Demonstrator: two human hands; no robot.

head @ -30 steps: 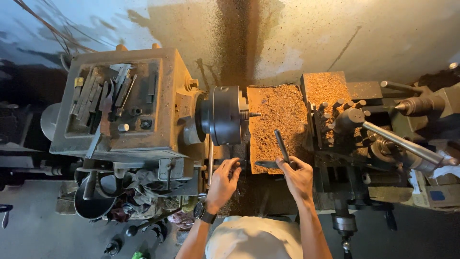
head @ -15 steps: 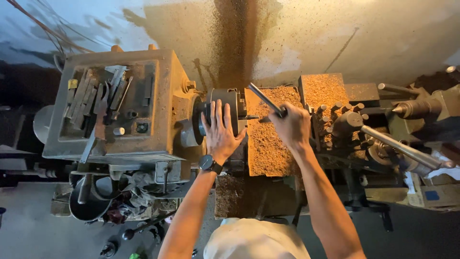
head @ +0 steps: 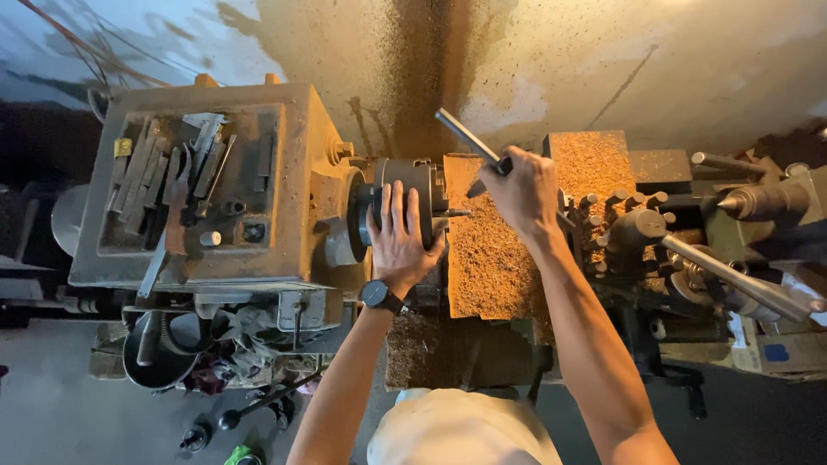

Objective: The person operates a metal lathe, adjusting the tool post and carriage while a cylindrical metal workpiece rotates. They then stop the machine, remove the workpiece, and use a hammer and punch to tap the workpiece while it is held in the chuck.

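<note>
Shavings-strewn lathe, left hand unmoved on chuck, right hand (gripping bar) risen slightly

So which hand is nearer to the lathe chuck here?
Left. The left hand lies flat on the lathe chuck, fingers spread over it. The right hand is off to the chuck's right, gripping a metal bar.

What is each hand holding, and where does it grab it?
The right hand grips a dark metal bar tool at its lower end. The left hand lies flat on the lathe's round chuck, fingers over its rim.
</note>
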